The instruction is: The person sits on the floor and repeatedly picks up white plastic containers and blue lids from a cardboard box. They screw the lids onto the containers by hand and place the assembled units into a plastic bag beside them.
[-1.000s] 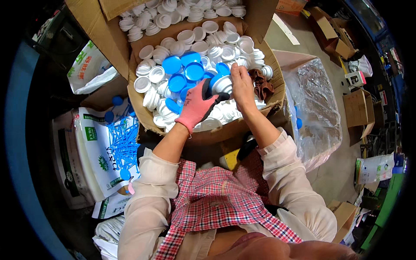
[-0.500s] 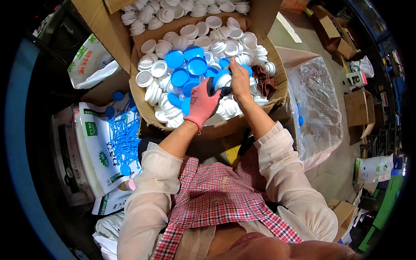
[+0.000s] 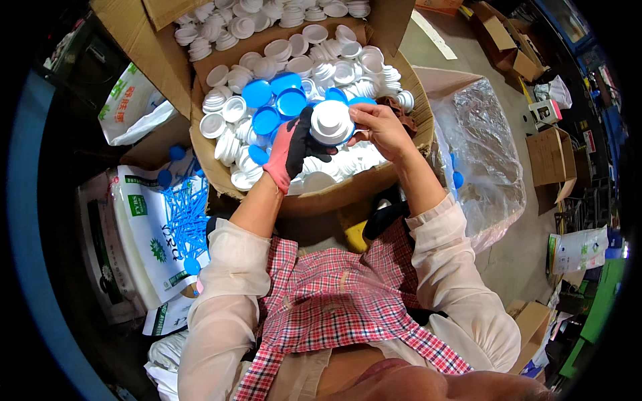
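Note:
Above the near side of an open cardboard box [image 3: 381, 179], both my hands hold a white stepped cap [image 3: 332, 121] with a blue rim under it. My left hand [image 3: 294, 150], in a pink and black glove, is closed round its left side. The bare fingers of my right hand [image 3: 382, 130] pinch its right edge. White caps [image 3: 231, 144] fill the box, some nested in stacks. Several blue caps [image 3: 291, 101] lie among them, just beyond my hands. A brown crumpled cloth [image 3: 400, 115] sits by the box's right wall, partly behind my right hand.
Thin blue pieces with round heads [image 3: 186, 208] lie on white printed bags [image 3: 144, 227] at the left. To the right stands a box lined with clear plastic [image 3: 478, 154]. More cardboard boxes [image 3: 552, 160] stand on the floor farther right. A yellow object [image 3: 354, 230] shows below the box.
My hands have turned the cap so its white stepped face shows. My left hand has rolled, baring the glove's black palm side. The view has shifted slightly, moving the box leftward in the picture.

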`<state>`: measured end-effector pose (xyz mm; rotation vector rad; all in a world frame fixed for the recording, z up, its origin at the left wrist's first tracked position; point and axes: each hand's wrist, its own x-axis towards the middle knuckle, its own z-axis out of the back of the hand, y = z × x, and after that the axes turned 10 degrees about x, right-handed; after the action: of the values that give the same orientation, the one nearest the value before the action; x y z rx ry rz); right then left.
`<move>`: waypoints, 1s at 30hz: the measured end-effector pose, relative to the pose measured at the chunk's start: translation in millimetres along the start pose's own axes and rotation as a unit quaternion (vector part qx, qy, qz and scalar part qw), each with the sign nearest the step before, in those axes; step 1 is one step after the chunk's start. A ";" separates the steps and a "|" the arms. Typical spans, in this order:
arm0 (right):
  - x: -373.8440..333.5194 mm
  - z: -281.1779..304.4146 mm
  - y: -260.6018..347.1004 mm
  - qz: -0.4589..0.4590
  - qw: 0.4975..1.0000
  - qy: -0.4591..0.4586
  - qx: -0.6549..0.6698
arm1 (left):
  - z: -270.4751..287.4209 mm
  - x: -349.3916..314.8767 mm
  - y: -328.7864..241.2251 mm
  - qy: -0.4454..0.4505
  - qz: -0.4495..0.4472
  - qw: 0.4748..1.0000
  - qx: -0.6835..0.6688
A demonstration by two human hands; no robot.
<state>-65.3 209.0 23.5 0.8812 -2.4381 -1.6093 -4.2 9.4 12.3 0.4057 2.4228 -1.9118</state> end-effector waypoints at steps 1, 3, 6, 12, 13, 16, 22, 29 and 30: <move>-2.0 1.9 0.1 -0.001 1.000 0.000 0.007 | -2.2 -1.4 -1.0 -0.004 0.006 1.000 -0.003; -5.9 3.1 0.6 0.025 1.000 -0.004 0.007 | -5.0 -0.5 0.4 0.011 0.017 1.000 -0.018; -6.8 13.3 9.3 0.120 0.978 -0.021 -0.171 | 5.8 10.0 16.3 0.056 -0.055 0.997 -0.013; -14.1 14.1 8.5 0.118 0.990 0.007 -0.071 | -26.8 3.3 5.6 0.001 -0.121 0.992 -0.025; -16.9 9.3 12.5 0.111 0.992 0.018 -0.050 | -25.7 3.4 5.9 -0.009 -0.128 0.991 -0.032; -16.7 13.6 11.1 0.111 0.989 0.053 -0.080 | -17.6 6.0 9.3 -0.019 -0.137 0.990 -0.027; -6.7 8.4 -9.4 0.145 0.988 -0.054 -0.003 | -19.0 9.1 21.2 -0.051 -0.157 0.986 0.006; -5.6 -16.9 -20.0 0.168 0.962 -0.214 0.022 | -47.9 3.9 35.7 -0.126 -0.136 0.983 -0.017; -3.9 -18.0 -20.8 0.183 0.956 -0.230 0.008 | -46.7 3.2 43.7 -0.165 -0.136 0.975 0.057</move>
<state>-46.7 190.5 14.3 0.0292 -2.6878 -1.7999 8.8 64.1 -18.4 -0.2416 2.2491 -2.0293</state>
